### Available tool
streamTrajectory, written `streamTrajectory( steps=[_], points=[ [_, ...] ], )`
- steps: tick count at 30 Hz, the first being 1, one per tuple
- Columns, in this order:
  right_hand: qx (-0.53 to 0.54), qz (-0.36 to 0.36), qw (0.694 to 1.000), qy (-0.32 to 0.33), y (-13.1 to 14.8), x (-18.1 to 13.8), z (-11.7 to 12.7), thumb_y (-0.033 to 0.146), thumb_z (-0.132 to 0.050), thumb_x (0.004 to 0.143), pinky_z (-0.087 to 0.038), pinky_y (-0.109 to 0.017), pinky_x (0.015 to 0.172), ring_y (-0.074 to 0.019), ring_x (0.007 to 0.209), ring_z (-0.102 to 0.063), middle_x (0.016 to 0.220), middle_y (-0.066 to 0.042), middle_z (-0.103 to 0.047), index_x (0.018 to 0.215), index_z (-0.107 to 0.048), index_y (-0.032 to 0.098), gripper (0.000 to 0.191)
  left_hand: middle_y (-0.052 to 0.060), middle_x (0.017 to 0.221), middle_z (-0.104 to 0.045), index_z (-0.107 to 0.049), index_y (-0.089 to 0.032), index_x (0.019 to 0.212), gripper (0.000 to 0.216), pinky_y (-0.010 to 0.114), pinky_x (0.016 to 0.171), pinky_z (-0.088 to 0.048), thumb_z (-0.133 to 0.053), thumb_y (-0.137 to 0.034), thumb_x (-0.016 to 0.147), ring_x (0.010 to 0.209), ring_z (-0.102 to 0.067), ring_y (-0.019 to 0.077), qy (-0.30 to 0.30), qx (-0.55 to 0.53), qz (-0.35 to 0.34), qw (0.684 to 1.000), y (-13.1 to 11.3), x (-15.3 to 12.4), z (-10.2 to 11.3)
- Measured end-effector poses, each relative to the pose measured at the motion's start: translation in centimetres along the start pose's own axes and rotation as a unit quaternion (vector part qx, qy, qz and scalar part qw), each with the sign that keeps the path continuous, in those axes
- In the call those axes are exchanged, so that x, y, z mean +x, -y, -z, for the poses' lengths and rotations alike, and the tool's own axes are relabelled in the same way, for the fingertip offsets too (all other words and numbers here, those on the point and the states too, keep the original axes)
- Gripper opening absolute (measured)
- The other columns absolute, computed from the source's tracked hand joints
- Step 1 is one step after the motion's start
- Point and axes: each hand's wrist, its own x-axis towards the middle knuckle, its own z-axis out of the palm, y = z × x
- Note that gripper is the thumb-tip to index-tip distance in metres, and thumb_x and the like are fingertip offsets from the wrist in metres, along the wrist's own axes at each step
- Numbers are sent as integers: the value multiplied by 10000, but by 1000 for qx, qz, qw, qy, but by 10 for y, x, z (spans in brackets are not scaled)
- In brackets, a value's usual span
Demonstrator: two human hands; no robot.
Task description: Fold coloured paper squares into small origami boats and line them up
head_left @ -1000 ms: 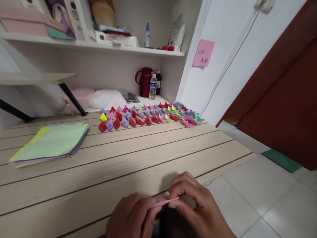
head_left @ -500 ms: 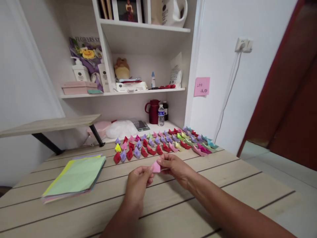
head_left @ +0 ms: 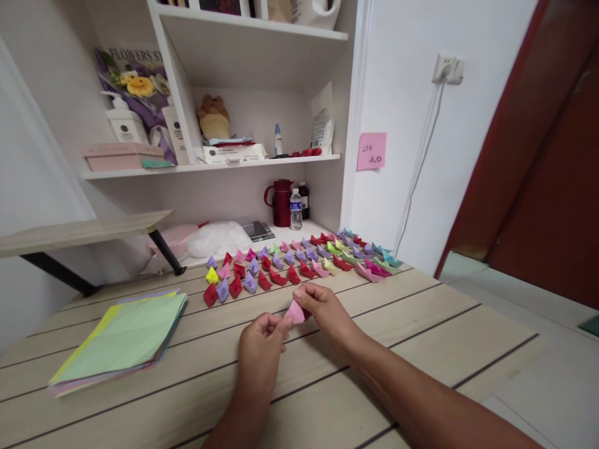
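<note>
Both my hands meet above the wooden table and pinch a small folded pink paper between them. My left hand grips its lower left side with closed fingers. My right hand pinches its upper right edge. Just beyond them, rows of several small folded paper boats in red, purple, pink, yellow and green stretch across the table. A stack of coloured paper sheets, light green on top, lies to the left.
White shelves at the back hold a red jug, a water bottle, boxes and pump bottles. A pink sticky note is on the wall. A wooden side board juts out at left. Red door at right.
The view rose from the table edge to the shelves. My hands moved forward over the table toward the boats, keeping the pink paper, which now shows as a small folded piece.
</note>
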Motion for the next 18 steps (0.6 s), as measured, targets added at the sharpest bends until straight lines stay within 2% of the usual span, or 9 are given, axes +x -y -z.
streamTrajectory(
  steps=[4, 8, 11, 13, 16, 18],
  points=[
    [-3, 4, 1000, 8, 2, -3, -3, 558, -706, 760, -345, -254, 553, -102, 531, -461, 553, 42, -515, 620, -559, 174, 434, -24, 557, -581, -652, -166, 629, 381, 220, 512, -339, -777, -524, 605, 499, -437, 83, -19, -14, -6, 1000, 1, 3, 3],
    [9, -13, 999, 43, 7, -9, -12, 508, -781, 700, -438, -266, 631, -126, 636, -586, 785, -7, -668, 823, -671, 174, 372, -28, 583, -585, -649, -162, 668, 447, 215, 522, -337, -784, -577, 574, 514, -425, 77, -62, -35, 1, 997, 3, 9, 9],
    [13, -28, 999, 43, 7, -9, -15, 443, -851, 619, -439, -257, 608, -114, 600, -565, 724, -6, -661, 769, -684, 160, 362, -26, 590, -588, -656, -154, 687, 479, 216, 524, -338, -795, -589, 544, 518, -423, 77, -79, -44, 7, 996, 4, 11, 12],
    [17, -35, 999, 34, 6, -9, -14, 445, -854, 617, -428, -252, 579, -103, 564, -544, 676, 6, -634, 753, -680, 155, 364, -20, 594, -595, -665, -148, 699, 492, 217, 523, -338, -793, -597, 543, 519, -427, 78, -79, -48, 10, 996, 5, 10, 12],
    [28, -40, 998, 31, 6, -8, -13, 462, -850, 629, -436, -245, 570, -100, 553, -549, 672, 34, -618, 937, -676, 184, 450, -20, 590, -599, -672, -145, 708, 499, 215, 518, -333, -802, -595, 536, 510, -423, 75, -72, -52, 11, 996, 5, 9, 11],
    [36, -45, 997, 45, 6, -10, -14, 525, -807, 671, -443, -243, 566, -103, 555, -564, 702, 25, -632, 966, -659, 191, 470, -24, 583, -595, -668, -146, 697, 495, 215, 514, -329, -809, -591, 531, 502, -416, 72, -69, -56, 8, 996, 5, 7, 10]
  ],
)
